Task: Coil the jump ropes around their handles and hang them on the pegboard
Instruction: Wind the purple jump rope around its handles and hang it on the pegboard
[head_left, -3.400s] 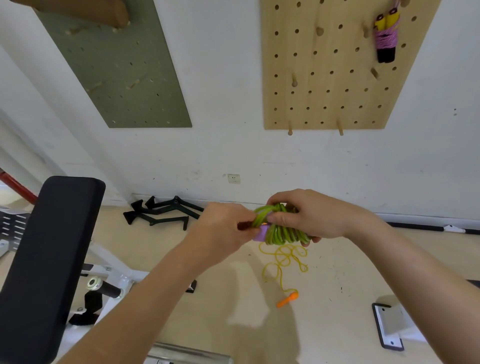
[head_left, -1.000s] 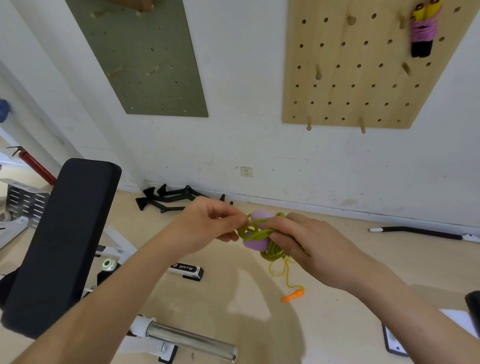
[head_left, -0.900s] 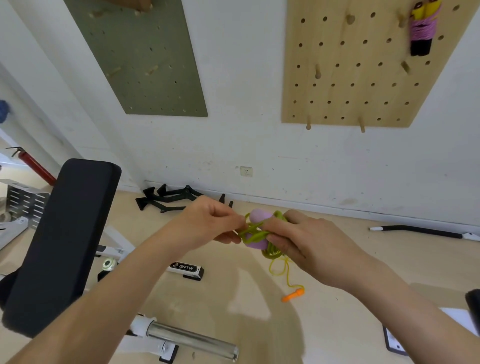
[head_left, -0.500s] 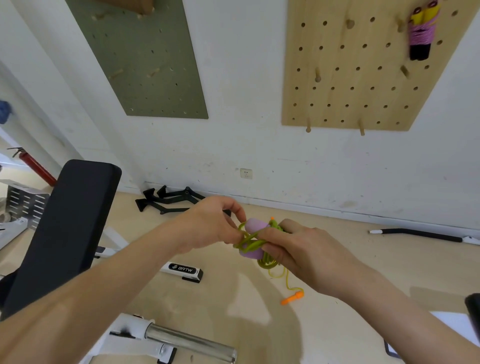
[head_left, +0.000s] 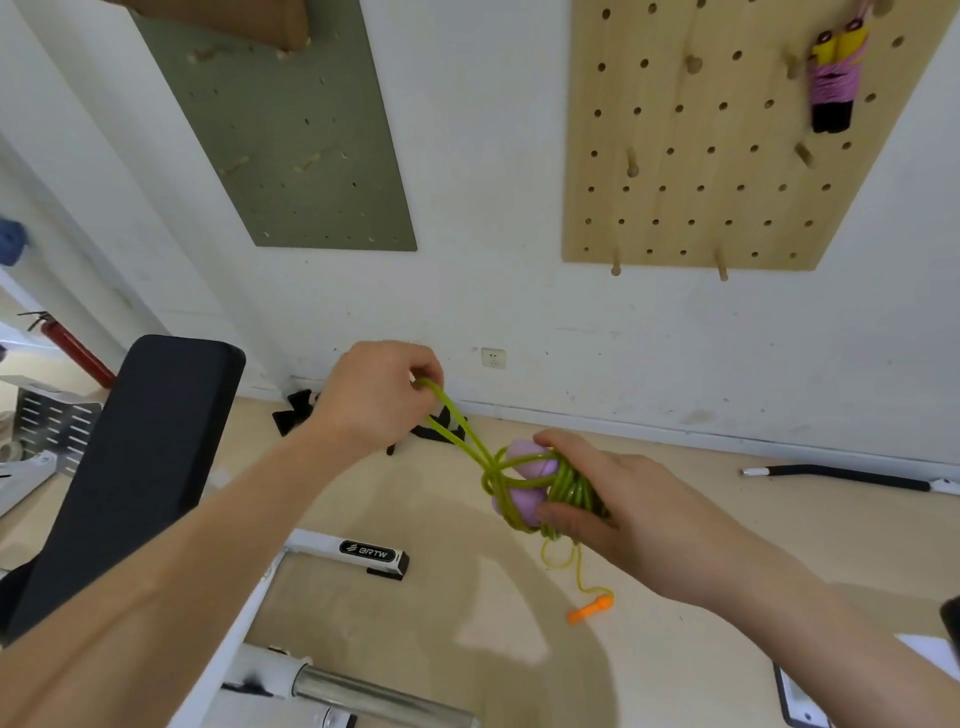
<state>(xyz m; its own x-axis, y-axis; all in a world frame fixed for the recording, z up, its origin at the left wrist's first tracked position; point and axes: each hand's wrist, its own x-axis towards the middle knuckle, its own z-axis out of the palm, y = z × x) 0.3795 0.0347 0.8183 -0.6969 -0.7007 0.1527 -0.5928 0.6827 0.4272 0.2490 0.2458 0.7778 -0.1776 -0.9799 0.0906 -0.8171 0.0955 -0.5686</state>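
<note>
Green plastic jump rope (head_left: 569, 486), coiled round its lilac handles (head_left: 522, 506), sits below the light wooden pegboard (head_left: 701, 171) in the right hand (head_left: 628, 501), whose fingers curl round the bundle. The left hand (head_left: 374, 400) pinches a taut loop of it. Farther off, beneath the pegboard, a yellow rope with an orange handle (head_left: 589, 609) lies on the floor. A pink-wound rope bundle (head_left: 834, 83) hangs at the pegboard's upper right.
</note>
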